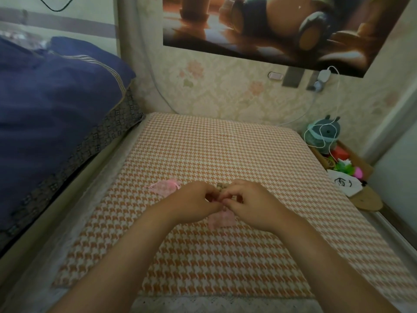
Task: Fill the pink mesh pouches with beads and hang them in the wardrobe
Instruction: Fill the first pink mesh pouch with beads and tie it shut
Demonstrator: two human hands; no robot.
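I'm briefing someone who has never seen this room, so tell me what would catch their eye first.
The two hands, left hand and right hand, meet in the middle over the orange checked cloth, fingertips pinched together with a pink pouch just beneath them. A second pink pouch lies on the cloth to the left. A dark blue quilt fills the left side, and a big poster hangs on the wall above.

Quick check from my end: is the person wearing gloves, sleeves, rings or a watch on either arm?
None that show. The left hand and right hand are bare, without gloves. Both forearms are uncovered up to the bottom edge of the picture, with no sleeve cuff, watch or bracelet in view. No ring shows, though the fingers are curled and blurred.
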